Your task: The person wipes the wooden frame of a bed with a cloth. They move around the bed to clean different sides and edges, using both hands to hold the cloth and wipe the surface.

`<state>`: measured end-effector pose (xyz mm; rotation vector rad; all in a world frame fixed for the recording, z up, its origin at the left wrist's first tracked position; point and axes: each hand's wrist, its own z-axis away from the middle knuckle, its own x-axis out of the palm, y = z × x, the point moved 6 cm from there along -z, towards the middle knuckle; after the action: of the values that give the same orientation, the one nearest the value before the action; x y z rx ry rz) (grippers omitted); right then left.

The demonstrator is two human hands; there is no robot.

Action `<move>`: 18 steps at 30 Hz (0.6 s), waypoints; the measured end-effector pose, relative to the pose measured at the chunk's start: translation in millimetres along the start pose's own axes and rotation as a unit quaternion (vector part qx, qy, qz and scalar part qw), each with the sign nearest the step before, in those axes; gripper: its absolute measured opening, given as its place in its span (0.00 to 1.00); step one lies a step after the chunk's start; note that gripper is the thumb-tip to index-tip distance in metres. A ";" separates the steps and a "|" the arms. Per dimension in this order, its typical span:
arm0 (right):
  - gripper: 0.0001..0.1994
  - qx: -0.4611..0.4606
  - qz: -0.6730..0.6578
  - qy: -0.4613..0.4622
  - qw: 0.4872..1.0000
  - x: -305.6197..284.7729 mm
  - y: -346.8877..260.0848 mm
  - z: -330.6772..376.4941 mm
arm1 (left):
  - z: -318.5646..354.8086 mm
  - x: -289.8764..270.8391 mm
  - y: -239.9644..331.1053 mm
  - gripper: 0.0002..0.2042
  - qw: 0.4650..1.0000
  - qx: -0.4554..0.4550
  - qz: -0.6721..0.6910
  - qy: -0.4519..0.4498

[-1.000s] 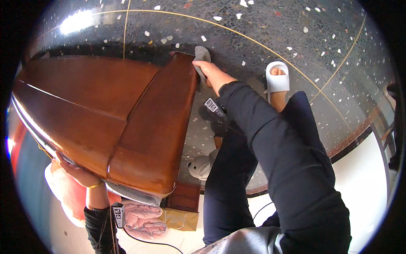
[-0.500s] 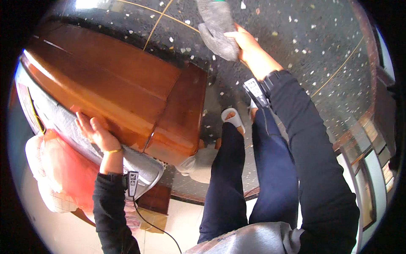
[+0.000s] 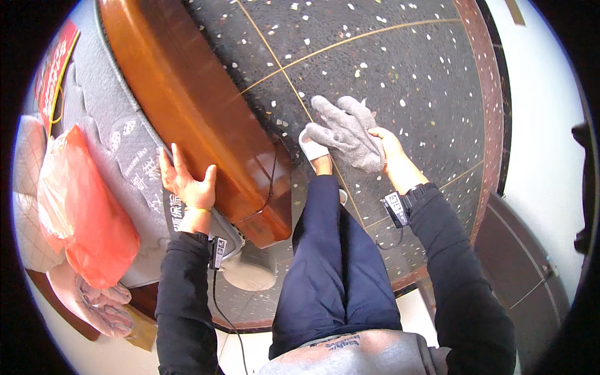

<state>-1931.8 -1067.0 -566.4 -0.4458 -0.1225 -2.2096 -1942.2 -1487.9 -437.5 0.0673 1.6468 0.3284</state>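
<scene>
My right hand [image 3: 395,153] grips the cuff end of a grey fuzzy glove [image 3: 350,134], thumb on top. The glove's limp fingers point away to the left, and it hangs above the dark floor beside my slippered foot. Over on the left, my left hand [image 3: 189,186] has its fingers spread at the line where a grey mattress [image 3: 119,134] meets a brown wooden bed frame [image 3: 181,81]. It appears to rest there and holds nothing. A small grey device is strapped at each wrist.
A red plastic bag [image 3: 94,212] lies on the mattress, with pink cloth [image 3: 100,306] below it. A pale rounded object [image 3: 250,272] sits by the bed's corner. Speckled dark tiles [image 3: 400,69] cover the floor. Grey panels [image 3: 519,256] stand at the right.
My right hand has come closer and lower with the glove, whose fingers now show. My left hand has shifted along the bed edge, and the view has turned, bringing more mattress in.
</scene>
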 end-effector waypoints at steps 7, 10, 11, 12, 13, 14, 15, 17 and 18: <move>0.20 -0.005 0.141 0.004 0.990 29.8 -29.9 -62.5 | -0.9 -0.9 -3.2 0.51 1.000 -0.015 0.009 -0.026; 0.21 0.022 0.232 -0.023 0.972 41.7 -15.9 -115.1 | 0.5 0.1 -5.7 0.51 0.999 -0.016 0.008 -0.029; 0.21 0.033 0.257 -0.026 0.965 46.0 -5.9 -133.6 | 1.4 0.6 -7.0 0.51 0.999 -0.018 0.010 -0.029; 0.21 0.048 0.290 0.012 0.956 44.1 4.1 -148.1 | 1.9 1.2 -7.9 0.51 0.999 -0.017 0.014 -0.027; 0.20 0.028 0.346 0.013 0.938 47.5 11.0 -161.1 | 2.6 2.0 -8.7 0.50 0.999 -0.013 0.011 -0.028; 0.20 0.045 0.346 0.005 0.937 51.7 22.1 -174.7 | 2.4 1.4 -8.6 0.49 1.000 0.001 0.026 -0.016; 0.20 0.027 0.414 0.007 0.910 56.1 29.1 -188.6 | 2.7 1.7 -9.0 0.49 0.999 0.008 0.032 -0.014; 0.21 0.015 0.539 -0.018 0.842 65.6 46.2 -217.6 | 3.2 1.1 -10.1 0.48 0.999 0.013 0.046 -0.003; 0.21 0.034 0.588 -0.025 0.807 65.1 57.6 -231.9 | 3.6 1.5 -10.8 0.48 0.998 0.013 0.057 0.000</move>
<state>-1987.8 -1206.9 -763.0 -0.3778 0.0511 -0.9543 -1937.2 -1497.2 -442.0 0.1808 1.6510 0.3938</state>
